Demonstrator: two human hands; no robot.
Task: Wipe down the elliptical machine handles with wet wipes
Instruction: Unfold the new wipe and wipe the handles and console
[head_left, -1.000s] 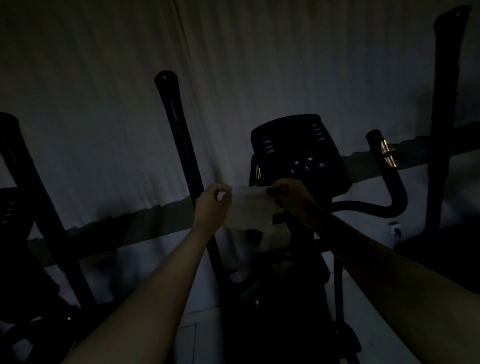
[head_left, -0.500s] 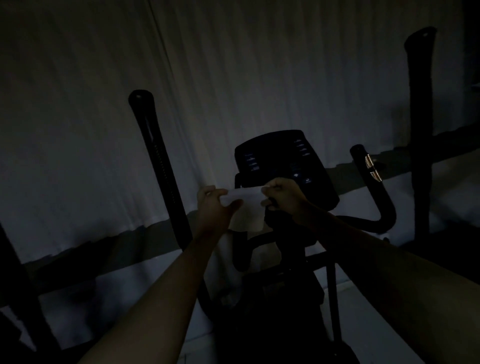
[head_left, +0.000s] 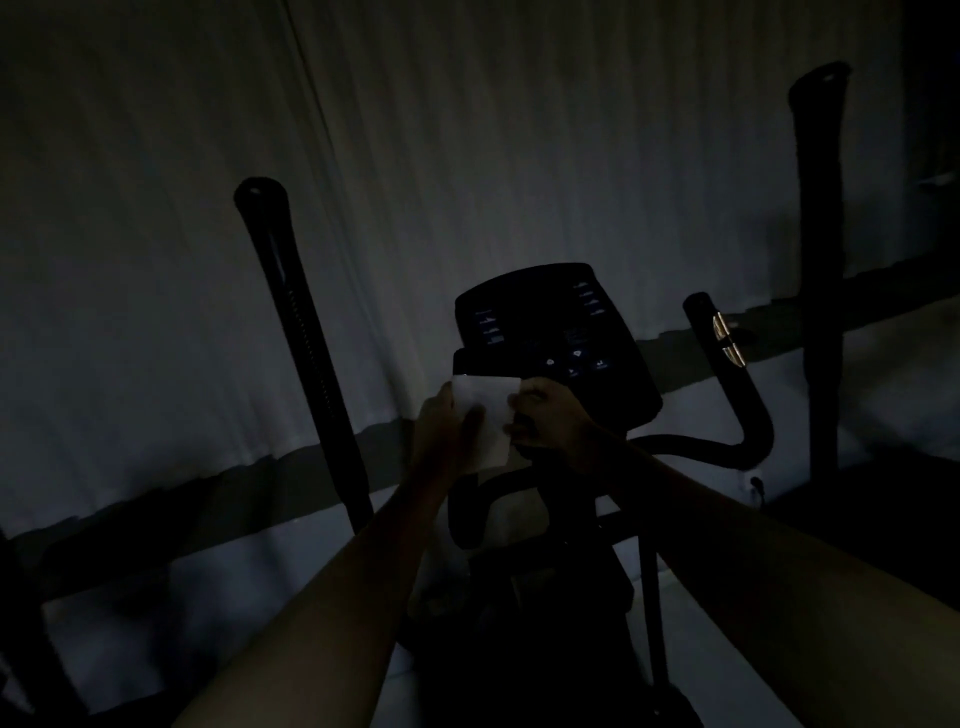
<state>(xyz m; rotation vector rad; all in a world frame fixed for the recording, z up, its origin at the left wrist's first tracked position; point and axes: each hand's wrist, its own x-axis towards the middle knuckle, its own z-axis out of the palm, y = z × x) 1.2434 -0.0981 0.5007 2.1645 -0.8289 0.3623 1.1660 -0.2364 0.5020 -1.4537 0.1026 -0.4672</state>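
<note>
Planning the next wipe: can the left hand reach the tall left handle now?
Probably yes. Nothing stands between the left hand and the left handle, but that hand first has to carry over the wipe, which both hands pinch.

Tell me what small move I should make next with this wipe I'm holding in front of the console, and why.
Probably carry the wet wipe over to the long left handle and wrap it round the grip. Both the left hand and the right hand pinch the wipe in front of the console, and it touches no handle yet. That handle is the nearest to the left hand.
</note>
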